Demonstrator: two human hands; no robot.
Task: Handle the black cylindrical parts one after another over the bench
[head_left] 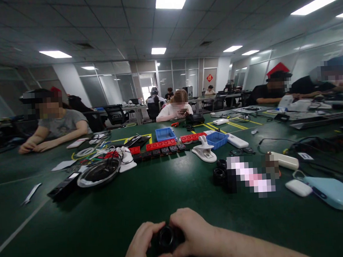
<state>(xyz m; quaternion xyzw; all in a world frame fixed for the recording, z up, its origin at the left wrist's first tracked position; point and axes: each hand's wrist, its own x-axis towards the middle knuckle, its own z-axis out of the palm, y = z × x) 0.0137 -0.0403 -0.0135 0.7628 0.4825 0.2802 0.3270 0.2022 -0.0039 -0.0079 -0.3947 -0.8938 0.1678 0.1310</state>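
Low in the head view, a black ring-shaped part with a round opening facing me is held between both hands, close above the green table. Fingers and thumb of my left hand curl around its left side. From the right, my right hand grips it too, the thumb low and the fingers over the top. Its underside and back are hidden by the fingers. Two similar black round parts lie farther off to the right, beside a blurred-out patch.
Across the middle are a metal bowl, red power strips, blue trays and a white clip. At right lie a white case and a light blue box. Several people sit around the tables.
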